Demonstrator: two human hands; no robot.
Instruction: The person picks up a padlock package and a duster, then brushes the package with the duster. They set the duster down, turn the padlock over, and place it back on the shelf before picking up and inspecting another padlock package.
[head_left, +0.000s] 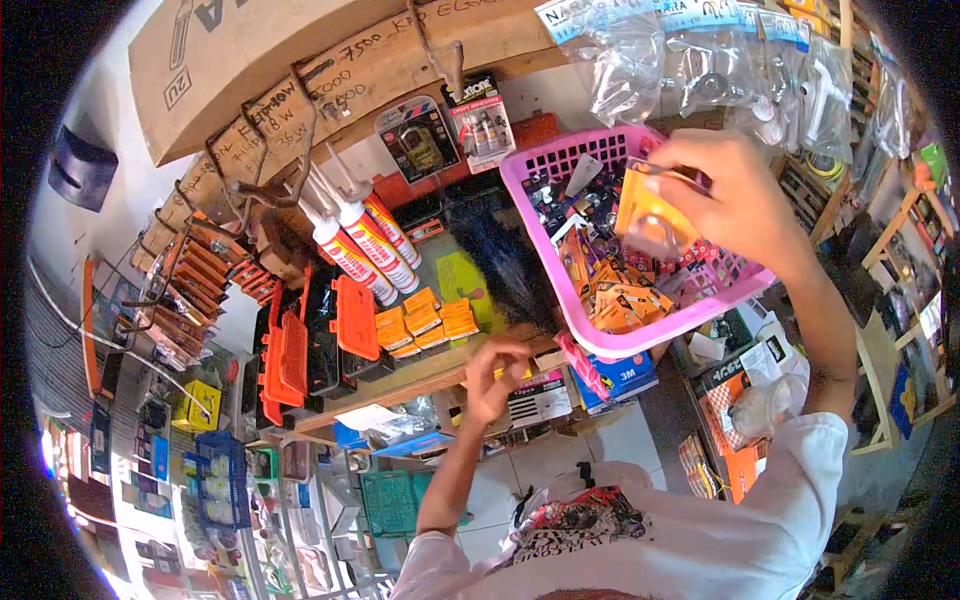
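Note:
Over the right part of a pink plastic basket (pixel 625 343), my right hand (pixel 715 185) is closed on a yellow blister pack (pixel 655 215) with a clear plastic bubble. Inside the basket lie orange packets (pixel 625 295) and many small dark and pink packets. My left hand (pixel 495 375) is at the shelf's front edge, left of and below the basket. Its fingers are curled, and I cannot make out anything in them. Small orange-yellow boxes (pixel 425 320) sit stacked on the shelf to the left of that hand.
White and red silicone tubes (pixel 365 245) lean behind the boxes. Orange cases (pixel 287 365) stand at the left. Metal hooks (pixel 300 160) jut out above the shelf. Clear bags (pixel 705 70) hang at the upper right. A blue 3M box (pixel 625 380) lies below the basket.

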